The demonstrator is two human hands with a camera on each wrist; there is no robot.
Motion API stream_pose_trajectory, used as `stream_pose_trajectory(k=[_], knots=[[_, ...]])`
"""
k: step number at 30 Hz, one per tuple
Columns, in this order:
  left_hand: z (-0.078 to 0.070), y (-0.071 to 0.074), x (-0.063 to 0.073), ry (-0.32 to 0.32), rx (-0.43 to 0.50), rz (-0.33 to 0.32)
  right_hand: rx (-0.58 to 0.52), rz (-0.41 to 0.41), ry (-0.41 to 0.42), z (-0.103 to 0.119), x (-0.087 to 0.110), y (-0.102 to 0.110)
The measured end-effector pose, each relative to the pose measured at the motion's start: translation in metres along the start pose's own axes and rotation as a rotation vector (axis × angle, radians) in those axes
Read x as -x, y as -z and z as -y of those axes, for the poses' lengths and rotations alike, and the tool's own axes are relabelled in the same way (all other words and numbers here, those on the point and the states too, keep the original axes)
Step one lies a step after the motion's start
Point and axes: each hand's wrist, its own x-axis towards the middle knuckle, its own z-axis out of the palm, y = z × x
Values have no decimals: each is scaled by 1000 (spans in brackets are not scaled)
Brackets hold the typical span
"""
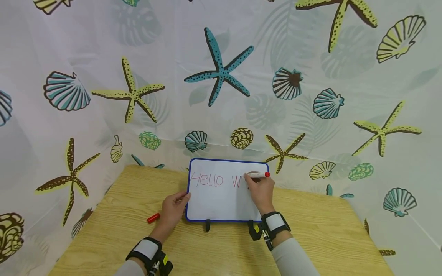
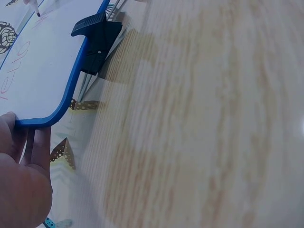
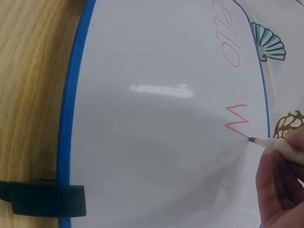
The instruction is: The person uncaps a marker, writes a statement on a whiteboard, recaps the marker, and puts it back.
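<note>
A small whiteboard (image 1: 217, 205) with a blue frame stands tilted back on the table, with "Hello" and a "W" in red across its upper part. Between thumb and fingers, my right hand (image 1: 261, 193) pinches a white marker (image 1: 256, 175) with a red end. In the right wrist view the dark tip of the marker (image 3: 266, 142) meets the upper end of the W's last stroke. My left hand (image 1: 172, 209) holds the board's left edge, thumb at the front and fingers behind, as the left wrist view shows at the frame corner (image 2: 47, 121).
A red marker cap (image 1: 153, 218) lies on the wooden table (image 1: 221, 249), left of my left hand. Black stand clips (image 1: 207, 225) hold the board's lower edge. Behind the table hangs a white cloth (image 1: 165, 42) printed with starfish and shells.
</note>
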Motion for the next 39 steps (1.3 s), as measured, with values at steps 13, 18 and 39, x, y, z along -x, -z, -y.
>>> stream_pose_trajectory(k=[13, 18, 39], knots=[[0, -2, 1, -17, -37, -15, -3, -2, 1, -1, 0, 4], [1, -3, 0, -19, -30, -11, -23, -11, -8, -1, 2, 9], [1, 0, 2, -27, -29, -17, -23, -11, 0, -10, 2, 13]])
